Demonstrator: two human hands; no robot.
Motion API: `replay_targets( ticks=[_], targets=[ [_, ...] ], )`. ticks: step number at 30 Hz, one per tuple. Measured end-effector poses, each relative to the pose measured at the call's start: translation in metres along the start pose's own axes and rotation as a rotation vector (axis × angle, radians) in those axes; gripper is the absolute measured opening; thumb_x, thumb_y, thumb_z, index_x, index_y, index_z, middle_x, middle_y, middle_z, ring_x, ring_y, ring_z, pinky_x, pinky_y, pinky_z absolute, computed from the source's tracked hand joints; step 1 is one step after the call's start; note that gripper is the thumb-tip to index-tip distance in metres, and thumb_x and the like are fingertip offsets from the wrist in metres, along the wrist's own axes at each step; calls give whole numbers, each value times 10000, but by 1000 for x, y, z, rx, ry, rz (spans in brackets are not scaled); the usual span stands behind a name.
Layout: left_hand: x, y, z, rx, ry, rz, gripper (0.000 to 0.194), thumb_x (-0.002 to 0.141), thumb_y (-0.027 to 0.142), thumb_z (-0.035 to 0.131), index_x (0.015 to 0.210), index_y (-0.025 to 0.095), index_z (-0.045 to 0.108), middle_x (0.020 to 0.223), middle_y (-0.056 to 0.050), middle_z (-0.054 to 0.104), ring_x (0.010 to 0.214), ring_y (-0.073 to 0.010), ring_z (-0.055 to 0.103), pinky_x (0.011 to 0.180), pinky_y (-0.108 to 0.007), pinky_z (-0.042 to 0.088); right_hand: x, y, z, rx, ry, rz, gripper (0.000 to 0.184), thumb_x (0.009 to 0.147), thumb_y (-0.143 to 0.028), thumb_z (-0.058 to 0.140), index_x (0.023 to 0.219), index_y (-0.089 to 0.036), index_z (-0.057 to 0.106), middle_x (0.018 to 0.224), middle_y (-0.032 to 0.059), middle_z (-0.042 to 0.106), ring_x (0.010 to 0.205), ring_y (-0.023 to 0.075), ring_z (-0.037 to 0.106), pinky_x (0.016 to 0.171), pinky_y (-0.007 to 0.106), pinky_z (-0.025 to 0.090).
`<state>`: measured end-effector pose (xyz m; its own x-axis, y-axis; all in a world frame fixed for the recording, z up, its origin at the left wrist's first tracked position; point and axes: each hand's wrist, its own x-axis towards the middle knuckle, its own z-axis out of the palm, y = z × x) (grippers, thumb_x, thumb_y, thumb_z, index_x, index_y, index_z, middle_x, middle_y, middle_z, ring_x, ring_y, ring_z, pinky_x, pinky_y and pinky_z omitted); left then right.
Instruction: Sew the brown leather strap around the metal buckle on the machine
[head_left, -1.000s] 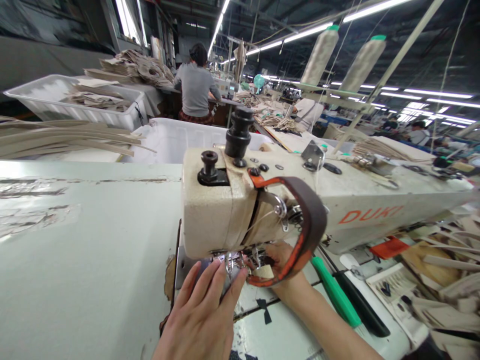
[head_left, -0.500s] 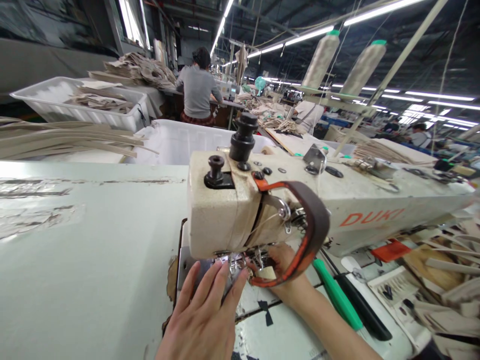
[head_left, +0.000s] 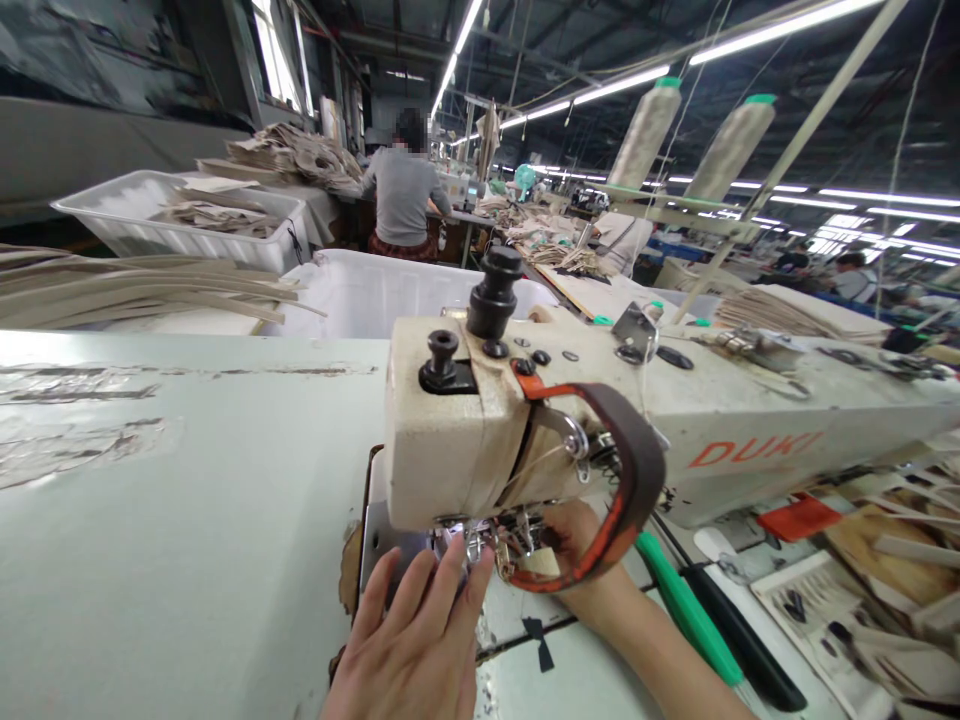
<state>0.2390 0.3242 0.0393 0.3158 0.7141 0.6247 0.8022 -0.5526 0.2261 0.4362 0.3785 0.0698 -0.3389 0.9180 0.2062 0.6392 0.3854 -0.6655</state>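
Observation:
A cream DUKI sewing machine (head_left: 705, 430) fills the middle of the view, and a dark leather strap (head_left: 637, 470) loops over its head. My left hand (head_left: 412, 650) lies flat with its fingers spread, fingertips at the presser foot (head_left: 472, 545). My right hand (head_left: 577, 550) reaches in under the machine head from the right and pinches a small beige piece (head_left: 536, 562) beside the needle. The machine head hides most of that piece and the right hand's fingers.
A green-handled tool (head_left: 690, 610) and a black one (head_left: 742, 645) lie right of my forearm. Beige cut pieces (head_left: 885, 560) crowd the right edge. White bins (head_left: 187, 225) and beige strips (head_left: 142, 285) stand behind the grey-green table (head_left: 172, 520). A person (head_left: 405, 190) sits further back.
The view has drifted, so machine and hands sit lower and further right in frame. Both hands keep their places at the presser foot.

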Motion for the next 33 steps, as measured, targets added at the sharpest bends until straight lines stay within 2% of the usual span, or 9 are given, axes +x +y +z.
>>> replay_targets(
  ticks=[5,7,11,14,16,20,24,26,33],
  targets=[
    [-3,-3,1,1,6,11,393,776,295,592,1169,292,599,1131,-4,680,1011,-188,585,1124,-277,95,0,3,5,-32,27,13,78,815,-263,618,805,-190,643,782,41,656,783,212,569,667,297,359],
    [-5,-5,3,8,-14,9,469,773,308,613,1239,303,557,1168,-3,665,1028,-189,583,1129,-292,94,-2,3,4,-11,59,24,115,828,-300,608,854,-193,641,826,45,661,788,204,573,685,298,371],
    [-11,-7,7,19,-79,9,560,794,337,626,1332,340,468,1247,10,624,1091,-193,563,1137,-327,93,-1,1,1,33,-7,21,242,869,-367,551,716,-195,624,685,24,620,697,174,543,609,259,357],
    [-11,-7,8,27,-71,15,534,827,359,604,1341,331,461,1255,4,618,1078,-192,569,1139,-330,88,2,1,4,11,-20,46,149,813,-258,587,693,-176,619,672,40,612,633,168,504,545,250,309],
    [-10,-6,7,26,-70,9,514,842,351,592,1339,324,465,1244,7,626,1071,-188,572,1141,-326,83,3,3,5,4,14,75,78,771,-229,612,720,-170,617,692,50,620,625,174,502,554,259,326],
    [-8,-5,6,30,-73,4,486,856,354,592,1328,327,478,1230,19,635,1065,-180,572,1144,-319,75,3,4,3,35,34,72,197,814,-382,590,797,-190,636,724,47,624,700,200,545,626,284,404],
    [-8,-4,6,17,-64,10,490,845,343,600,1322,299,494,1147,19,673,1052,-187,565,1143,-316,66,6,2,2,30,-13,56,275,797,-327,573,566,-185,530,526,-7,480,519,134,418,498,240,313],
    [-8,-4,6,25,-64,11,458,845,343,599,1294,299,520,1096,25,688,1045,-190,558,1139,-317,65,7,3,4,18,16,63,254,762,-274,580,542,-180,493,509,-12,468,496,125,402,478,239,278],
    [-7,-4,7,80,-55,42,369,857,348,573,1220,287,560,1109,21,674,1051,-186,537,1094,-355,163,1,9,4,24,60,64,258,819,-340,530,607,-199,569,558,20,579,525,171,542,482,258,409]
  ],
)
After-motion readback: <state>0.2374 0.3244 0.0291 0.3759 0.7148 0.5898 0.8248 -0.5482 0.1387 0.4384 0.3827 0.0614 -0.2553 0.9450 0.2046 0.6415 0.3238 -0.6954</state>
